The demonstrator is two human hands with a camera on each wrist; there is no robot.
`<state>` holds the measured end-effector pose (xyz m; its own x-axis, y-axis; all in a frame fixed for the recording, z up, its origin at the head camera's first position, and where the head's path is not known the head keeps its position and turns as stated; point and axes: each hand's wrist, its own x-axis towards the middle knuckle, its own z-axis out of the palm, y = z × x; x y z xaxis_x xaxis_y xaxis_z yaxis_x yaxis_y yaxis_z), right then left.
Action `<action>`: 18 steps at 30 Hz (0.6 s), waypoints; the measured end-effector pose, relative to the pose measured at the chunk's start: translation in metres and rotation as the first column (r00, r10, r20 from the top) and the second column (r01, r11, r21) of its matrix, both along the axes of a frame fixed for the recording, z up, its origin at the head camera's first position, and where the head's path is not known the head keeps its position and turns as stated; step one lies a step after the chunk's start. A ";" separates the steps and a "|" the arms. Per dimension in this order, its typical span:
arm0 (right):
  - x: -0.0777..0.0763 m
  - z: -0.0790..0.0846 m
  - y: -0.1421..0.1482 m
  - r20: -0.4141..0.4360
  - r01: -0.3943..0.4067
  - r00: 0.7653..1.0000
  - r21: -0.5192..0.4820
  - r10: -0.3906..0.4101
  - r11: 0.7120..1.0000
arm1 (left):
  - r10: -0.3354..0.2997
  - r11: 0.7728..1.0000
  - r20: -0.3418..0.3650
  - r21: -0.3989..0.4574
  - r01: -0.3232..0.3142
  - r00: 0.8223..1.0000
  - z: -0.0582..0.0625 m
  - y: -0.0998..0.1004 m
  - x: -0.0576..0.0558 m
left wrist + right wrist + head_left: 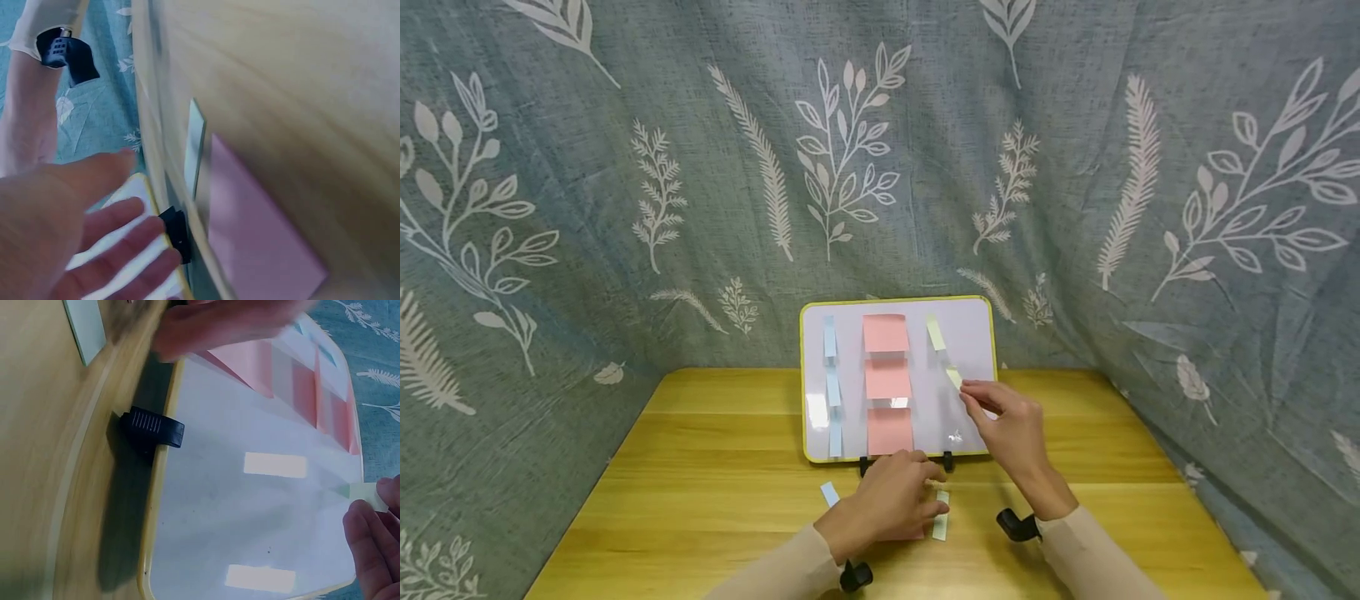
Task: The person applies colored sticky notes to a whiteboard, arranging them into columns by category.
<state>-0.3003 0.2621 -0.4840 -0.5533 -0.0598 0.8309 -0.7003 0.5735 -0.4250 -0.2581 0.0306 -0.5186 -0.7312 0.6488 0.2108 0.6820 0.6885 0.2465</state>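
A small whiteboard [958, 333] with a yellow rim stands tilted back on the table. My right hand [1009, 417] pinches the lower end of a narrow pale green sticky note [954, 377] against its right side. Above that hangs another pale green note [934, 332]. Pink square notes [887, 379] fill the middle column, and narrow blue notes [830, 337] the left one. My left hand [891, 496], fingers loosely bent and holding nothing, is over the table before the board. Beneath and beside it lie a pink pad [250, 225] and a pale green pad [941, 517].
Black feet [153, 427] hold the board's lower edge. A blue strip pad [829, 493] lies left of my left hand, partly covered by it. Behind the wooden table [722, 433] hangs a grey-green leaf-patterned curtain [925, 167].
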 end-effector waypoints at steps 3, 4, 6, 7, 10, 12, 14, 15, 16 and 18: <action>-0.005 -0.002 -0.003 0.003 0.011 1.000 -0.005 -0.011 1.000 | -0.014 0.997 -0.048 0.078 0.017 0.999 0.006 0.001 -0.004; -0.006 -0.002 -0.005 0.006 0.012 1.000 -0.011 -0.012 1.000 | -0.015 0.994 -0.062 0.106 0.021 0.998 0.008 0.001 -0.005; -0.010 -0.003 -0.008 0.007 0.021 1.000 -0.014 -0.020 1.000 | -0.013 0.987 -0.090 0.156 0.027 0.996 0.012 0.001 -0.007; -0.011 -0.004 -0.009 0.003 0.023 1.000 -0.016 -0.023 1.000 | -0.007 0.983 -0.107 0.179 0.026 0.994 0.015 0.000 -0.008; -0.016 -0.006 -0.013 -0.011 0.039 0.999 -0.007 -0.039 0.999 | 0.009 0.965 -0.146 0.259 0.029 0.989 0.021 -0.002 -0.010; -0.019 -0.008 -0.016 -0.018 0.054 0.998 0.003 -0.054 0.999 | 0.021 0.953 -0.170 0.301 0.032 0.985 0.023 -0.004 -0.011; -0.021 -0.009 -0.018 -0.020 0.064 0.998 0.009 -0.064 0.998 | 0.032 0.942 -0.193 0.334 0.035 0.981 0.025 -0.006 -0.013; -0.022 -0.010 -0.019 -0.023 0.070 0.997 0.015 -0.070 0.997 | 0.039 0.939 -0.209 0.341 0.035 0.977 0.025 -0.007 -0.014; -0.022 -0.011 -0.020 -0.027 0.077 0.997 0.020 -0.076 0.997 | 0.045 0.935 -0.221 0.351 0.037 0.974 0.025 -0.007 -0.015; -0.023 -0.011 -0.021 -0.032 0.090 0.995 0.025 -0.089 0.996 | 0.058 0.931 -0.244 0.363 0.035 0.968 0.027 -0.008 -0.017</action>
